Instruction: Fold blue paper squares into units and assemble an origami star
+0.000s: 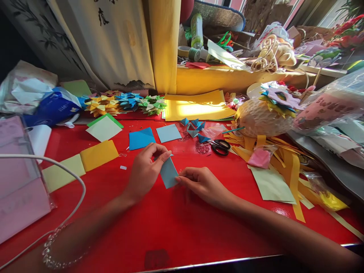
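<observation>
- Blue paper (pixel 168 173), folded into a slanted strip, sat pinched between both hands just above the red table (pixel 170 227).
- Left hand (pixel 143 172) gripped the strip's upper edge, thumb and fingers closed on it.
- Right hand (pixel 200 182) held the lower right corner with curled fingertips.
- Two blue squares (pixel 141 138) lay just beyond the hands, with scissors (pixel 220 147) to their right, near small folded blue pieces (pixel 195 127).
- Folded paper stars (pixel 125 103) lined the table's far edge beside a yellow sheet (pixel 196 107).
</observation>
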{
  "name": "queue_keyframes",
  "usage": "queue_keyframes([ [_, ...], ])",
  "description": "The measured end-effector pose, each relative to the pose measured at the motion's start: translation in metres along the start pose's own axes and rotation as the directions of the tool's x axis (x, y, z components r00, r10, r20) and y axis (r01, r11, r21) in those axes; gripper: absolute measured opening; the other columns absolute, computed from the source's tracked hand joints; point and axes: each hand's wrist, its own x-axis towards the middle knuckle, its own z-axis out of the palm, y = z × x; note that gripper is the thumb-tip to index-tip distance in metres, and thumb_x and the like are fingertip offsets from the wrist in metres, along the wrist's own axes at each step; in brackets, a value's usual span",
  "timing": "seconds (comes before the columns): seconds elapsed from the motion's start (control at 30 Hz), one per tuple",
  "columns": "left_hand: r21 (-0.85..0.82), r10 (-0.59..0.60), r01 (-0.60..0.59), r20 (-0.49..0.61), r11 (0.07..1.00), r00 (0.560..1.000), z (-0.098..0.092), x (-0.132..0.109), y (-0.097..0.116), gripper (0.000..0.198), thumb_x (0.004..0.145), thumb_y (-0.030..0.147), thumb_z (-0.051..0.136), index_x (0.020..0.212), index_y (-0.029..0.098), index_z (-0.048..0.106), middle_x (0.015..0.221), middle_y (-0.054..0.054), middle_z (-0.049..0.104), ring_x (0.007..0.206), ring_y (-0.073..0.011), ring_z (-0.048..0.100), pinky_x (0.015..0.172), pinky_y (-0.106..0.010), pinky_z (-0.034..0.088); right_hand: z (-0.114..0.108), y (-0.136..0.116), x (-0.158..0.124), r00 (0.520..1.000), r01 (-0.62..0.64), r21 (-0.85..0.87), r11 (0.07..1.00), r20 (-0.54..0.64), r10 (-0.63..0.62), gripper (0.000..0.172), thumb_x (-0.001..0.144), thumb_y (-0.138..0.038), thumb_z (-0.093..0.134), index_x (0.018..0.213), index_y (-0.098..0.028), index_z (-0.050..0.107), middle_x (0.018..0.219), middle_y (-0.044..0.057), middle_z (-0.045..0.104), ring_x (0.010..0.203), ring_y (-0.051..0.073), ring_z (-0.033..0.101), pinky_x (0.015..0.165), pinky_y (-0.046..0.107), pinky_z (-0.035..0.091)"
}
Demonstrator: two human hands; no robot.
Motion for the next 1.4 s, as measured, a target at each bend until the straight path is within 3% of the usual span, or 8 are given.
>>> queue_keyframes([
  [0.5,-0.243,-0.109,0.089,-0.069,0.966,0.992,0.001,0.005,-0.006,0.019,0.077,0.037,0.055,0.074,0.019,0.053,0.073,0.001,0.052,0.071,-0.0134,0.049,0.064,-0.025,0.038,-0.004,-0.002,0.0,0.995,-0.008,0.056,0.998,0.103,0.002,0.028,0.083,-0.04,0.049,0.068,-0.016,0.05,0.058,-0.001,0.056,0.043,0.007,0.047,0.042,0.019,0.034],
  [0.57,-0.268,-0.129,0.085,-0.153,0.96,0.98,-0.003,0.01,-0.008,0.018,0.077,0.037,0.056,0.072,0.019,0.053,0.068,0.002,0.05,0.067,-0.0129,0.05,0.061,-0.024,0.037,-0.003,-0.002,-0.001,0.999,-0.002,0.048,0.999,0.045,0.0,0.03,0.082,-0.04,0.05,0.063,-0.017,0.046,0.053,-0.003,0.051,0.042,0.007,0.045,0.041,0.019,0.032],
  [0.67,-0.227,-0.131,0.082,-0.21,0.97,0.969,-0.006,0.011,-0.007,0.019,0.075,0.036,0.057,0.068,0.019,0.051,0.064,0.004,0.047,0.061,-0.0114,0.047,0.058,-0.024,0.034,0.001,-0.002,-0.003,0.97,0.073,0.011,0.997,-0.233,-0.068,0.027,0.081,-0.042,0.051,0.07,-0.018,0.045,0.059,-0.003,0.05,0.047,0.007,0.045,0.044,0.019,0.034],
  [0.73,-0.204,-0.139,0.109,-0.141,0.973,0.98,-0.004,0.007,-0.003,0.021,0.076,0.037,0.057,0.067,0.019,0.05,0.065,0.003,0.049,0.062,-0.0116,0.047,0.058,-0.024,0.035,0.005,-0.002,-0.003,0.931,0.126,-0.134,0.983,-0.325,-0.164,0.028,0.076,-0.044,0.056,0.088,-0.019,0.049,0.079,0.001,0.055,0.052,0.007,0.045,0.047,0.021,0.037],
  [0.83,-0.189,-0.15,0.142,-0.027,0.972,0.988,0.003,-0.003,0.004,0.023,0.077,0.039,0.056,0.068,0.019,0.049,0.065,0.003,0.05,0.062,-0.0113,0.047,0.059,-0.023,0.037,0.011,-0.001,-0.003,0.935,0.135,-0.419,0.898,-0.245,-0.255,0.06,0.069,-0.046,0.063,0.119,-0.022,0.041,0.108,0.008,0.053,0.055,0.008,0.047,0.049,0.023,0.04],
  [0.97,-0.237,-0.179,0.198,0.099,0.951,0.979,0.012,-0.011,0.008,0.024,0.08,0.044,0.05,0.08,0.02,0.049,0.076,0.002,0.052,0.069,-0.011,0.049,0.062,-0.022,0.04,0.015,0.001,-0.003,0.947,0.099,-0.568,0.817,-0.197,-0.252,0.061,0.075,-0.039,0.056,0.129,-0.021,0.035,0.11,0.01,0.052,0.058,0.011,0.05,0.05,0.025,0.041],
  [1.2,-0.246,-0.119,0.173,0.222,0.954,0.968,0.011,-0.009,0.002,0.04,0.078,0.049,0.051,0.107,0.024,0.04,0.092,-0.001,0.049,0.078,-0.0123,0.05,0.067,-0.023,0.042,0.004,-0.003,-0.001,0.956,0.111,-0.327,0.939,-0.223,-0.191,0.043,0.081,-0.029,0.049,0.123,-0.019,0.044,0.093,0.006,0.057,0.063,0.011,0.051,0.056,0.024,0.043],
  [1.4,-0.125,-0.059,0.079,0.15,0.989,0.987,0.009,-0.006,-0.004,0.028,0.083,0.04,0.048,0.105,0.023,0.05,0.094,-0.001,0.054,0.086,-0.0142,0.052,0.073,-0.024,0.042,0.0,0.0,0.0,0.969,0.06,0.0,0.998,-0.241,-0.058,0.034,0.085,-0.026,0.043,0.118,-0.021,0.047,0.08,0.001,0.056,0.059,0.01,0.05,0.05,0.02,0.04],
])
